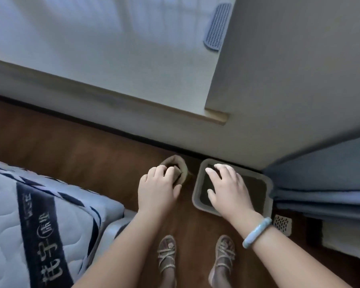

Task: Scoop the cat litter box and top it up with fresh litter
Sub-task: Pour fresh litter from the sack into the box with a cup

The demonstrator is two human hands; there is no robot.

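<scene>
Litter box point(197, 190) sits on the wooden floor point(81, 148), tight against the skirting and just beside the blue curtain point(320, 183) at its 3 o'clock. Its long axis runs roughly 9-to-3, tipped a little toward 4, parallel to the wall. Dark litter point(256, 190) fills the tray.

The right hand point(229, 190), with a pale bracelet point(256, 231) on its wrist, hovers over the box with fingers spread and straight, holding nothing. Whether it touches the tray cannot be told from this height.

The left hand point(156, 188) is at the box's 9 o'clock, over a brown bag point(184, 169) that stands open-topped just beside the tray. Its fingers bend over the bag's folded top and the thumb lies beneath. Blur hides whether they actually pinch the paper.

A slotted scoop point(282, 223), or what looks like one, lies on the floor at the box's 4 o'clock, at about 4 o'clock of the right wrist. For scooping, that tool is probably what matters. It lies nearer the right hand, which would have to draw back toward 4 o'clock to reach it, while the left hand is across the tray from it.

A quilted mattress point(40, 204) fills the 8 o'clock corner of the view.
</scene>
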